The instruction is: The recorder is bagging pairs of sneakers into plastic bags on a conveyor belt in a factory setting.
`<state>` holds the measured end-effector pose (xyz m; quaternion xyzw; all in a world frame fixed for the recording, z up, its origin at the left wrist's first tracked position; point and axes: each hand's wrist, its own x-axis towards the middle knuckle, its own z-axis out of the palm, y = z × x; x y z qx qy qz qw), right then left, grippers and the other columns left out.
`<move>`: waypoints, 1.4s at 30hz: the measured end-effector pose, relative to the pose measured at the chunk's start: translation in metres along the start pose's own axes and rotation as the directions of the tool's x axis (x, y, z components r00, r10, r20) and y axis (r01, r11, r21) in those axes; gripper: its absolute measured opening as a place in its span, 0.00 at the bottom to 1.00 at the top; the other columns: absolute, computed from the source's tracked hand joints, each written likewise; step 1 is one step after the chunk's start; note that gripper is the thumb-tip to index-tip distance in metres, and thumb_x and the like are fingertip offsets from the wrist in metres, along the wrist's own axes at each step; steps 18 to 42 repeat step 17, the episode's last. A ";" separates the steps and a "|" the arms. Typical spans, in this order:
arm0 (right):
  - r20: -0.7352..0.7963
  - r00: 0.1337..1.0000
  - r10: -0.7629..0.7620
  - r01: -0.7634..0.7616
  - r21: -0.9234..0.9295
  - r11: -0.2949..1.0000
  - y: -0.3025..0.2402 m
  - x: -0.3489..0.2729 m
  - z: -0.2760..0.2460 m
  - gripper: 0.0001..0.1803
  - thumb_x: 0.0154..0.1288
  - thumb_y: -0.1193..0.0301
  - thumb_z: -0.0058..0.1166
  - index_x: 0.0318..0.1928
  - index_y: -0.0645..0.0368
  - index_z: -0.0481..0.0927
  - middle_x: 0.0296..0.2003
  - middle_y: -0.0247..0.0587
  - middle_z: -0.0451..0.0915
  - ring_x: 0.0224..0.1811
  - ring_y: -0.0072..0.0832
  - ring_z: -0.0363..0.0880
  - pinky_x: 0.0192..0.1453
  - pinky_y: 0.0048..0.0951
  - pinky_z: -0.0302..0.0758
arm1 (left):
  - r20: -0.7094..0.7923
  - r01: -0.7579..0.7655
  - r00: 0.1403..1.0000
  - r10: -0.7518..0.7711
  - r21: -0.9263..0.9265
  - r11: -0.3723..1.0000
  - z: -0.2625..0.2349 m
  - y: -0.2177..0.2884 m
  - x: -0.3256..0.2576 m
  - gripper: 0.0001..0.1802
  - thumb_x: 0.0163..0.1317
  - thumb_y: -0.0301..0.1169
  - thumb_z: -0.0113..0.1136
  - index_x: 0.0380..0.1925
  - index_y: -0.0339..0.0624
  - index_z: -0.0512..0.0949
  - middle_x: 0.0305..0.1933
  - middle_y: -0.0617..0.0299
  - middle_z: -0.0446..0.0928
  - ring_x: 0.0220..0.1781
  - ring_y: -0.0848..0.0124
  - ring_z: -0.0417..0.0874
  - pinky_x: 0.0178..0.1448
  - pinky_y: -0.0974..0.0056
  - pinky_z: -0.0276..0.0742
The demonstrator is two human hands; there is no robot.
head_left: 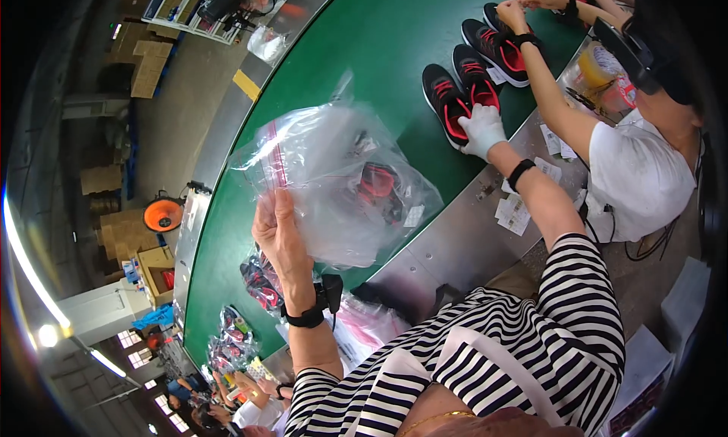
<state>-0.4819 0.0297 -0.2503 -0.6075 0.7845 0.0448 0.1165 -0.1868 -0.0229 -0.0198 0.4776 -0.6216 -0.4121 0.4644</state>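
Observation:
My left hand pinches the edge of a clear plastic zip bag, raised over the green belt. A black and red shoe shows through the plastic; whether it lies inside or behind the bag I cannot tell. On my right hand is a white glove. Its fingers close on the heel collars of a pair of black sneakers with red laces, one sneaker on the left and the other beside it, both on the belt with toes pointing away. The fingertips are partly hidden in the collars.
The green conveyor belt curves past me. Another pair of sneakers is near a co-worker's hand at the right. Paper slips lie on the metal edge. Bagged shoes rest at the left, with more people beyond.

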 end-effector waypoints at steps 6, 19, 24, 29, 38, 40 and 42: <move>-0.103 0.992 -0.079 0.107 0.305 0.946 0.025 0.002 -0.031 0.27 0.47 0.46 0.58 0.40 0.55 0.79 0.36 0.51 0.75 0.40 0.43 0.77 0.42 0.39 0.73 | -0.058 0.105 0.993 -0.106 -0.024 0.994 -0.008 -0.009 0.003 0.11 0.64 0.34 0.55 0.36 0.37 0.78 0.28 0.75 0.71 0.25 0.86 0.62 0.28 0.77 0.54; -0.532 0.846 0.006 0.305 0.476 -0.824 0.021 -0.146 -0.115 0.32 0.66 0.51 0.42 0.62 0.60 0.63 0.58 0.43 0.69 0.57 0.33 0.70 0.62 0.35 0.66 | 0.114 0.177 0.982 -0.152 -0.256 0.950 -0.009 0.003 -0.003 0.11 0.63 0.37 0.56 0.34 0.40 0.79 0.26 0.73 0.70 0.26 0.83 0.65 0.29 0.76 0.60; -0.532 0.846 0.006 0.305 0.476 -0.824 0.021 -0.146 -0.115 0.32 0.66 0.51 0.42 0.62 0.60 0.63 0.58 0.43 0.69 0.57 0.33 0.70 0.62 0.35 0.66 | 0.114 0.177 0.982 -0.152 -0.256 0.950 -0.009 0.003 -0.003 0.11 0.63 0.37 0.56 0.34 0.40 0.79 0.26 0.73 0.70 0.26 0.83 0.65 0.29 0.76 0.60; -0.532 0.846 0.006 0.305 0.476 -0.824 0.021 -0.146 -0.115 0.32 0.66 0.51 0.42 0.62 0.60 0.63 0.58 0.43 0.69 0.57 0.33 0.70 0.62 0.35 0.66 | 0.114 0.177 0.982 -0.152 -0.256 0.950 -0.009 0.003 -0.003 0.11 0.63 0.37 0.56 0.34 0.40 0.79 0.26 0.73 0.70 0.26 0.83 0.65 0.29 0.76 0.60; -0.532 0.846 0.006 0.305 0.476 -0.824 0.021 -0.146 -0.115 0.32 0.66 0.51 0.42 0.62 0.60 0.63 0.58 0.43 0.69 0.57 0.33 0.70 0.62 0.35 0.66 | 0.114 0.177 0.982 -0.152 -0.256 0.950 -0.009 0.003 -0.003 0.11 0.63 0.37 0.56 0.34 0.40 0.79 0.26 0.73 0.70 0.26 0.83 0.65 0.29 0.76 0.60; -0.532 0.846 0.006 0.305 0.476 -0.824 0.021 -0.146 -0.115 0.32 0.66 0.51 0.42 0.62 0.60 0.63 0.58 0.43 0.69 0.57 0.33 0.70 0.62 0.35 0.66 | 0.114 0.177 0.982 -0.152 -0.256 0.950 -0.009 0.003 -0.003 0.11 0.63 0.37 0.56 0.34 0.40 0.79 0.26 0.73 0.70 0.26 0.83 0.65 0.29 0.76 0.60; -0.532 0.846 0.006 0.305 0.476 -0.824 0.021 -0.146 -0.115 0.32 0.66 0.51 0.42 0.62 0.60 0.63 0.58 0.43 0.69 0.57 0.33 0.70 0.62 0.35 0.66 | 0.114 0.177 0.982 -0.152 -0.256 0.950 -0.009 0.003 -0.003 0.11 0.63 0.37 0.56 0.34 0.40 0.79 0.26 0.73 0.70 0.26 0.83 0.65 0.29 0.76 0.60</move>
